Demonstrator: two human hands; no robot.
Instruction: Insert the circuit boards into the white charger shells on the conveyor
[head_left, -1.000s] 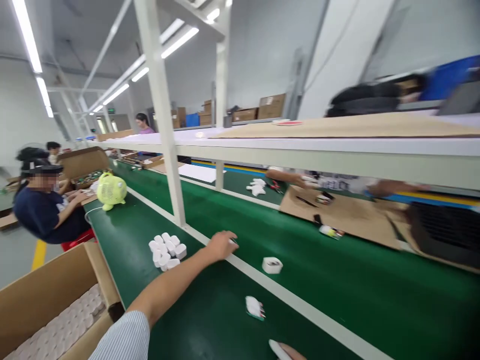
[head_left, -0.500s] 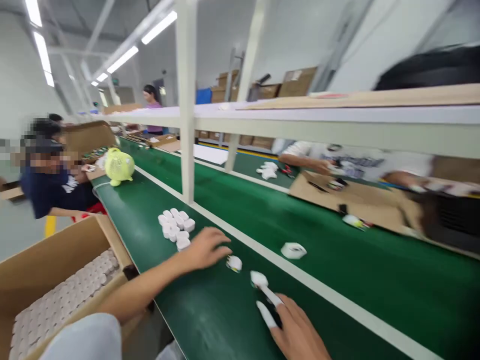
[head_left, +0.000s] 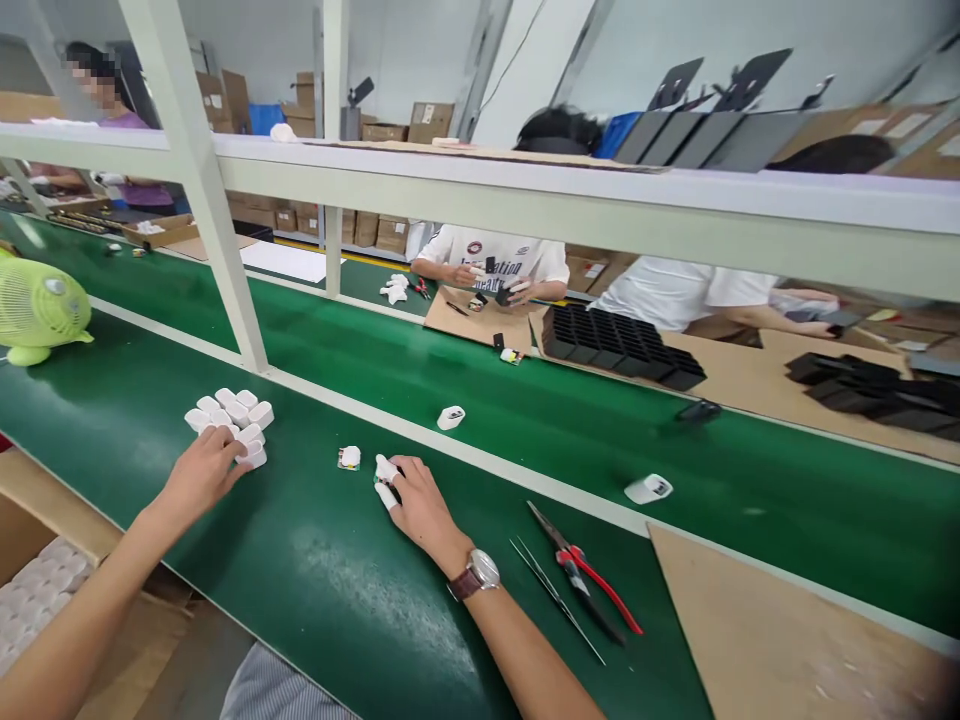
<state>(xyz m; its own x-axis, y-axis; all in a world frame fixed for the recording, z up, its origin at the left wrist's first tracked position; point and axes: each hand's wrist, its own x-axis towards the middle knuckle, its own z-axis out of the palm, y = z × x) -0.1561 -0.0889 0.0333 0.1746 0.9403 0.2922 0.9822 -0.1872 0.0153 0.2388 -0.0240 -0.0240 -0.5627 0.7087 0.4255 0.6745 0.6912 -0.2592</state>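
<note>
Clock centred on right hand, 12 pointing away from the person. Right hand over table, white-tipped thumb and forefinger at a small circuit board; can't tell if pinched or just touched. Left hand at 9 o'clock, fingers bent over the near edge of a pile of white casings, at a casing there; grip unclear, fingers hide it. 2nd board at 10 o'clock, near the first, untouched. Progress, judged from layout, probably mid-batch: on the belt past the pale strip, upper casing at 1 o'clock and lower casing at 3 o'clock show dark parts at their ends, so likely filled already. Left, apparently: 2 boards outside any casing, the pile, plus rows of casings in the carton, between 8 and 9 o'clock. Pliers and tweezers lie around 4 o'clock, unheld.
</note>
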